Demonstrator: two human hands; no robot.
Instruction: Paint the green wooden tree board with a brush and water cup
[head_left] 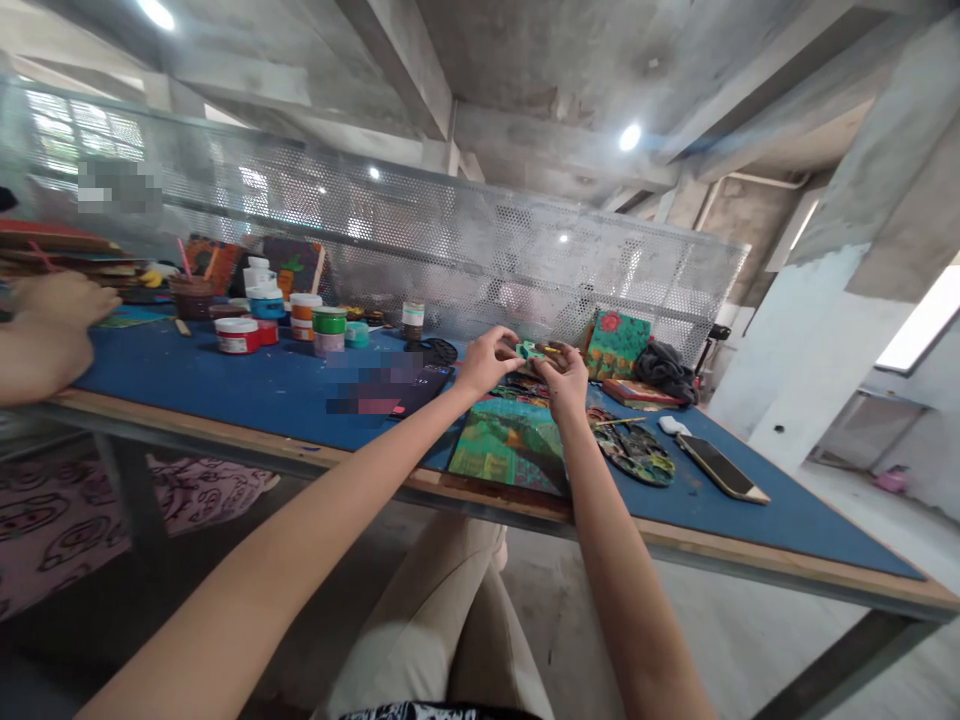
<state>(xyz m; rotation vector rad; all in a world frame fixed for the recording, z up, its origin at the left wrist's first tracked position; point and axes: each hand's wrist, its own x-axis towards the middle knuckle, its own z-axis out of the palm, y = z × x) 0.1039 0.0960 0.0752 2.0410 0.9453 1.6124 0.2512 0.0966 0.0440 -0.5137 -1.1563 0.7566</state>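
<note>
Between both hands (529,368), a small green item (531,350) is blurred.

Landscape painting (506,450) (landmark): green and teal, yellowish patches. Tabletop (202,385) beneath landmark: blue. Left of landmark: red jar (237,338), white lid; green-lidded jar (329,330); blue jar (266,303). Right of landmark: palette (637,452), dark, multicoloured blotches. Beyond landmark, right: canvas (619,343), red bloom on teal, orange lower band. Below landmark, far left: fabric (67,520), pink, dark curved outlines.
</note>
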